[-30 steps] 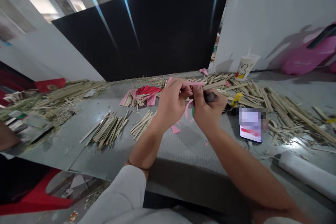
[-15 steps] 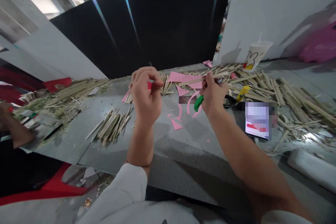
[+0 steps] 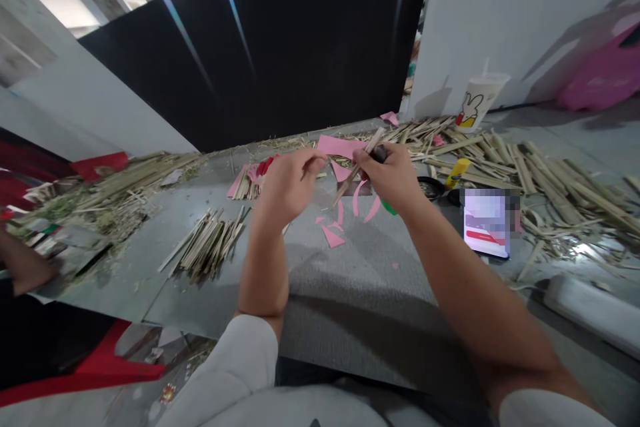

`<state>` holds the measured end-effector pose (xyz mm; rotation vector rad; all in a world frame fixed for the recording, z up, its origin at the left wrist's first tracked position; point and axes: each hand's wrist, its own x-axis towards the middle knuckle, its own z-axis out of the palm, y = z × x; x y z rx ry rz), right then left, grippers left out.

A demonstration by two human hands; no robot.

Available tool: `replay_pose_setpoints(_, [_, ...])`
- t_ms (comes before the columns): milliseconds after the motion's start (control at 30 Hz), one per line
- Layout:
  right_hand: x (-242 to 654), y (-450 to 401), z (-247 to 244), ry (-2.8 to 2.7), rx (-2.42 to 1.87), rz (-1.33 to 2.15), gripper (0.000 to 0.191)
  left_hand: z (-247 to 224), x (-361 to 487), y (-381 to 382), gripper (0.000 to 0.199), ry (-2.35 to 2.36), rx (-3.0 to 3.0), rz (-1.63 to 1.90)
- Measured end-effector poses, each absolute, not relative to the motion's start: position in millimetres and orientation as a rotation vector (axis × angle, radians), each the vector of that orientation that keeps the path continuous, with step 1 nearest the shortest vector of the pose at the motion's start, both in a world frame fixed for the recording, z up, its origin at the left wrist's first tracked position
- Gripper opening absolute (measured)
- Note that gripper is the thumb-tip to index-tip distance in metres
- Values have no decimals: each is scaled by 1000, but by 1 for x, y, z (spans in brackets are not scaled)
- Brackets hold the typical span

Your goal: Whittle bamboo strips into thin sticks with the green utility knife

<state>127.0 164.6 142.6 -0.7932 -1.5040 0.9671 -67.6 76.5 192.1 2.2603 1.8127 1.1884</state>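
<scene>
Gripping a thin pale strip (image 3: 350,181) between thumb and fingers of the right hand (image 3: 395,173), over the desk (image 3: 330,300), with a dark object (image 3: 381,153), too covered to identify, tucked into the same grasp. Slanting, along its long axis, from the far right down to the near left, past pink paper (image 3: 343,144) and just beyond pink scraps (image 3: 333,237). Lying to the right of the left hand (image 3: 290,187), near but apart from it, so nearest to the right. Curled loosely on the left, fingers toward the strip; cannot tell, through the blur, about anything pinched there. Compared with half a second ago, turned from almost sideways to steeply slanted, with less of a gap between the hands.
</scene>
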Motion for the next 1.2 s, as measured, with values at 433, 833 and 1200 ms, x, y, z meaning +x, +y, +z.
replay_pose_setpoints(433, [133,136,165,-1582,-471,1084,46,194,-30,62,21,1475,2228,1305])
replay_pose_setpoints(833, [135,138,167,-1536,-471,1031,48,196,-30,65,20,1410,2187,1237])
replay_pose_setpoints(1200, [139,135,165,-1542,-301,1024,48,194,-28,72,35,891,1812,1276])
